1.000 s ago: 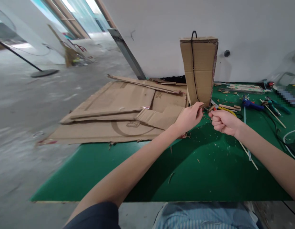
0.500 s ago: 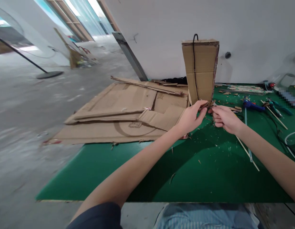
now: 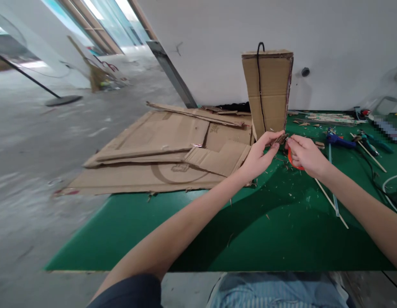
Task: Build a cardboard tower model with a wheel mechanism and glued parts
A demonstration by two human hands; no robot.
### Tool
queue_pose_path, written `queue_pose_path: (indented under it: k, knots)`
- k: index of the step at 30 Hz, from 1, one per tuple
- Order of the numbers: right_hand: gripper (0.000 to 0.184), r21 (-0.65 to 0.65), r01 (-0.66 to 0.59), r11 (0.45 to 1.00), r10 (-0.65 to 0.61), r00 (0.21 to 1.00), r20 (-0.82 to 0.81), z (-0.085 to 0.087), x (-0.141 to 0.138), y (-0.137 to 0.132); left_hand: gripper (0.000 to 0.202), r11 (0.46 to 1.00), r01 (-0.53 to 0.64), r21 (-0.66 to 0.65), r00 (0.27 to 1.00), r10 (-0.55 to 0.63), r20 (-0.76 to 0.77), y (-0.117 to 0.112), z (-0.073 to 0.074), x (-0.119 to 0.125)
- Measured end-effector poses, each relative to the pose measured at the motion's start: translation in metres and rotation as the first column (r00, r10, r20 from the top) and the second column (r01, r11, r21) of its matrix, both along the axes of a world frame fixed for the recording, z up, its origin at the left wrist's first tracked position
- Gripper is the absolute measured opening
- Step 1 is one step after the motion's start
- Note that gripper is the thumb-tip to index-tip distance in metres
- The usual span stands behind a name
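My left hand pinches a small piece of brown cardboard between thumb and fingers. Close beside it, my right hand is closed on scissors with an orange-red handle; most of the tool is hidden by the fingers. Both hands meet just in front of a tall cardboard box. It stands upright against the wall, with a black cord hooked over its top and running down its front. Small cardboard scraps and shavings lie under the hands.
Flattened cardboard sheets cover the left of the green table. On the right lie a blue glue gun, pliers, a thin wooden stick, a glue stick and a cable. A bundle of sticks lies by the wall.
The orange-red handle now shows below my right hand, where it was hidden before. My right hand has turned and shifted slightly right. The view has moved a little.
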State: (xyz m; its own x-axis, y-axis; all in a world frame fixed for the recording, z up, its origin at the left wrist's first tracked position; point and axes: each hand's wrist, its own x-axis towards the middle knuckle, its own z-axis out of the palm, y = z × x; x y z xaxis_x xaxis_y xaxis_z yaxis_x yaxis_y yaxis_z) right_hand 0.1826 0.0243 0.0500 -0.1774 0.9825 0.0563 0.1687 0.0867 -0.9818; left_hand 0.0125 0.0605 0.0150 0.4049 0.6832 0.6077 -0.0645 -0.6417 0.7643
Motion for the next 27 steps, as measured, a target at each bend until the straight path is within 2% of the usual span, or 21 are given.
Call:
queue_pose_path:
  k: [1,3,7,10,13,17,21,25,27]
  knots:
    - [0.026,-0.127,-0.044,0.991,0.025,0.988,-0.15,0.005,0.0,-0.001,0.027,1.0,0.014,0.025,1.0,-0.013,-0.004,0.001,0.0,-0.001]
    - [0.025,-0.297,-0.135,0.945,0.023,0.935,-0.353,0.013,0.002,-0.004,0.028,0.997,0.051,0.06,0.999,-0.051,-0.005,0.002,0.001,-0.004]
    - [0.027,-0.453,-0.302,0.839,0.03,0.856,-0.516,0.022,0.009,-0.007,0.026,0.986,0.148,0.079,0.989,-0.15,0.012,0.002,0.003,-0.008]
    - [0.026,-0.458,-0.348,0.818,0.041,0.83,-0.556,0.022,0.011,-0.008,0.024,0.976,0.21,0.057,0.976,-0.212,0.042,0.0,0.005,-0.009]
    - [0.027,-0.408,-0.362,0.838,0.077,0.819,-0.569,0.022,0.009,-0.009,0.023,0.971,0.239,0.034,0.969,-0.24,0.061,-0.003,0.007,-0.009]
    - [0.026,-0.336,-0.36,0.871,0.117,0.814,-0.569,0.024,0.006,-0.013,0.024,0.974,0.22,0.058,0.973,-0.223,0.058,-0.006,0.008,-0.006]
    - [0.024,-0.328,-0.339,0.882,0.11,0.823,-0.557,0.023,0.004,-0.013,0.028,0.981,0.166,0.101,0.984,-0.172,0.049,-0.008,0.007,-0.004]
    - [0.024,-0.311,-0.296,0.903,0.099,0.848,-0.521,0.019,0.005,-0.009,0.031,0.994,0.106,0.015,0.994,-0.106,-0.026,-0.002,0.012,-0.008]
    - [0.024,-0.295,-0.274,0.915,0.095,0.859,-0.503,0.016,0.006,-0.006,0.032,0.991,0.126,-0.051,0.989,-0.13,-0.071,0.002,0.016,-0.012]
